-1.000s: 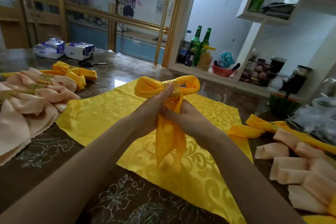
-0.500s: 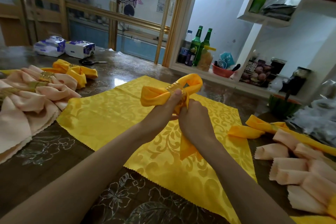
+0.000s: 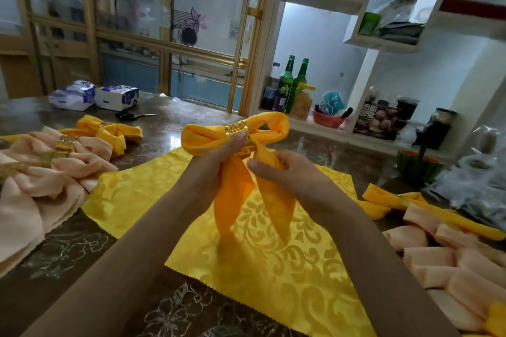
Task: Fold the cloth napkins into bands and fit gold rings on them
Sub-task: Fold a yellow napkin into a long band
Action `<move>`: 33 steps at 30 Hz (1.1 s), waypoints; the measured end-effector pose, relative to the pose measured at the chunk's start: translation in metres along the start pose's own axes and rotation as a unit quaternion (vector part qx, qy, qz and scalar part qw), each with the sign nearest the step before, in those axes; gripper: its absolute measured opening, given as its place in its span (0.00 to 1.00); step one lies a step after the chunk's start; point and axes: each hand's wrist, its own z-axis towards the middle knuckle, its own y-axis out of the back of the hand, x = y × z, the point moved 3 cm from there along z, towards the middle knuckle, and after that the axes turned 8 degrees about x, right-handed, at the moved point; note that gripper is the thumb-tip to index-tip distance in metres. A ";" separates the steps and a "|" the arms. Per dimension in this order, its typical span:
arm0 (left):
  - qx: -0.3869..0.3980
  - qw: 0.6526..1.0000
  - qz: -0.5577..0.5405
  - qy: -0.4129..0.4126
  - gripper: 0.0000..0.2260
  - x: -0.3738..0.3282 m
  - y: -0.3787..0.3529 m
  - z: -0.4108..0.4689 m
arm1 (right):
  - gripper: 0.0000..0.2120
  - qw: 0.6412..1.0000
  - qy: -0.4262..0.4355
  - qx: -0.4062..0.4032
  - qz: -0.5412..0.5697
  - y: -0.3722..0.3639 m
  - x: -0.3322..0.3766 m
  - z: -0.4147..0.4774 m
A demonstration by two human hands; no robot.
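I see the yellow napkin point(image 3: 208, 139) held above the surface point(image 3: 82, 260) — loops spread left-right through the gold ring point(image 3: 236, 130), two tails hanging toward me. My left hand point(image 3: 216, 169) grips it under the ring; my right hand point(image 3: 287, 175) pinches one tail.

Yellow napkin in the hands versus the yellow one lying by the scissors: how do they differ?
The held napkin is in the air, gripped by left hand and right hand; the lying napkin rests on the table, untouched. The held napkin's tails hang down, spread apart; the lying napkin's cannot be made out. Both are yellow bows with a gold ring.
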 end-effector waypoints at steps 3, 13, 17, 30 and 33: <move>0.014 1.000 0.016 0.000 0.06 -0.001 0.002 0.000 | 0.17 0.992 -0.029 -0.011 0.119 0.011 -0.011 0.003; 0.020 0.993 0.114 -0.008 0.09 -0.007 0.003 -0.003 | 0.18 0.998 0.010 -0.022 0.052 0.023 -0.017 0.002; 0.045 0.986 0.161 0.018 0.08 -0.026 0.008 -0.012 | 0.15 0.978 0.021 -0.002 0.209 0.020 -0.013 -0.002; -0.053 0.951 0.286 0.101 0.13 -0.090 0.112 -0.124 | 0.10 0.984 0.016 -0.027 0.176 -0.146 0.029 0.014; -0.095 0.944 0.293 0.122 0.19 -0.114 0.151 -0.162 | 0.10 0.986 0.019 0.022 0.162 -0.201 0.050 0.022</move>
